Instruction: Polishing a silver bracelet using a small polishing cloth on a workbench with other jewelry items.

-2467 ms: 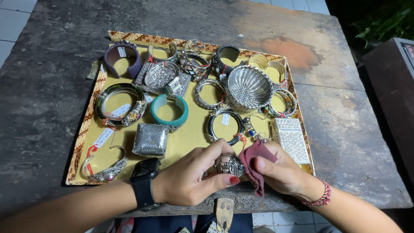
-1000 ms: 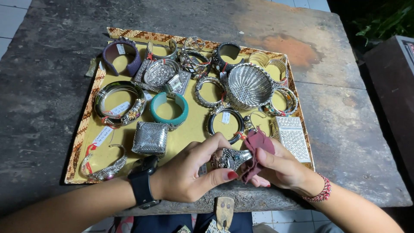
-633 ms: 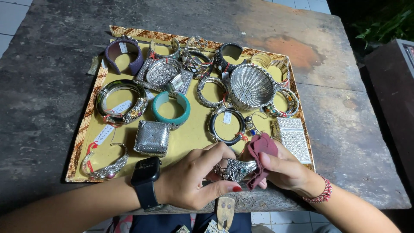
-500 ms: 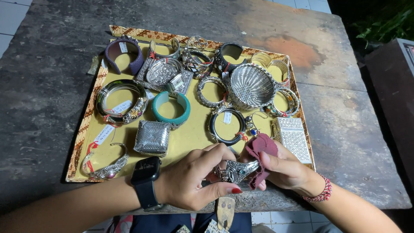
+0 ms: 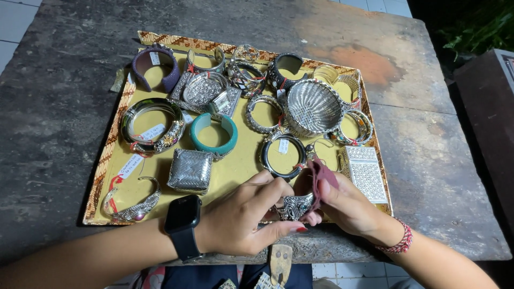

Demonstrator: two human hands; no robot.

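Between both hands, silver cuff [image 5: 293,206], lying crosswise

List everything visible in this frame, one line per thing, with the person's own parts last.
stone table: one, dark grey, fills the view
tray: one, yellow with patterned rim, centre
purple cuff: one, tray's far left corner
teal bangle: one, mid-tray
woven box: one, silver, near the left hand
shell dish: one, silver, right of centre
studded case: one, white, right edge
silver bracelet: one, held in both hands
cloth: one, maroon, on the bracelet
left hand: black watch on the wrist
right hand: holds the cloth
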